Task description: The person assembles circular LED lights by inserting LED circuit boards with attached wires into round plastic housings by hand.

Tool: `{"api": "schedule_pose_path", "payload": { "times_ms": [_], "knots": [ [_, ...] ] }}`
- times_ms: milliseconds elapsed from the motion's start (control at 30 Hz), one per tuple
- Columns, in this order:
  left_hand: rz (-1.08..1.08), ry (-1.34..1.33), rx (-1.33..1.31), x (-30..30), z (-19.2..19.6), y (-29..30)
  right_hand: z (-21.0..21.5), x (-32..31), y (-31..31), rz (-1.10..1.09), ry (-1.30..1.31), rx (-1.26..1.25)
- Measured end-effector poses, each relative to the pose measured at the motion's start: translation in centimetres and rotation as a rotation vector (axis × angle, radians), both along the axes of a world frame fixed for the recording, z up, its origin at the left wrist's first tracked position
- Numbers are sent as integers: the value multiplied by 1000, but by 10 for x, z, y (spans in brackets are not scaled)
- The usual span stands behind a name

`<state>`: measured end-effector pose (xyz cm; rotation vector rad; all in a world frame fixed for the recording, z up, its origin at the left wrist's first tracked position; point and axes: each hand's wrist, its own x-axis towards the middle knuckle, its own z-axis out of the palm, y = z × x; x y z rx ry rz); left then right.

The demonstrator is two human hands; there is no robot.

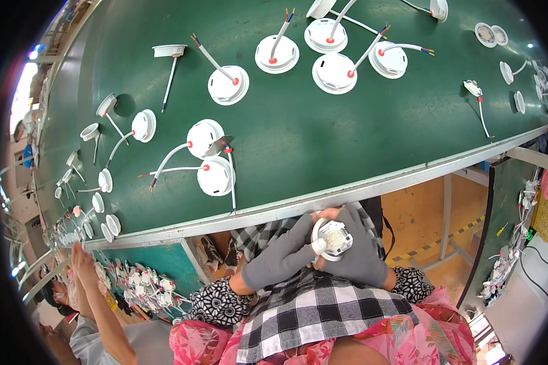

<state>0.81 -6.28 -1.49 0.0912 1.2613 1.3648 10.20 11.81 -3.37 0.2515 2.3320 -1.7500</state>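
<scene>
A small round white LED downlight [335, 238] is held over my lap, just in front of the bench edge. Its face, with a white board and yellowish LED dots, is turned up toward me. Grey fingerless gloves cover both hands. My left hand [284, 255] grips the lamp's left side, and a white covering shows at its thumb tip. Around the right side curls my right hand [360, 249], also closed on the lamp. Some fingertips of both hands are hidden beneath the lamp.
Several white downlights with cables [336, 74] lie on the green conveyor belt [298, 134], behind its metal edge [371, 184]. Two touching lamps [215, 176] lie nearer. At left, a co-worker's arm [97, 298] reaches toward the belt; heaped parts [146, 283] lie beside it. More parts [504, 267] lie at right.
</scene>
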Motion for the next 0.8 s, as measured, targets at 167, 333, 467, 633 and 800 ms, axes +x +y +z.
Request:
{"api": "schedule_pose_path", "payload": {
  "times_ms": [167,333,467,633,800],
  "knots": [
    [-156,56,102,-22,11,-3,28,-10,44,230,54,183],
    [-245,375,124,-26,7,-9,31,-20,44,-21,-167,-278],
    [-224,407,148,-26,9,-13,25,-18,40,64,-281,-505],
    [93,957,-264,-9,36,0,30,-13,29,-85,-428,-548],
    [-30,815,-246,12,56,7,29,-5,18,-160,-171,-490]
  ]
}}
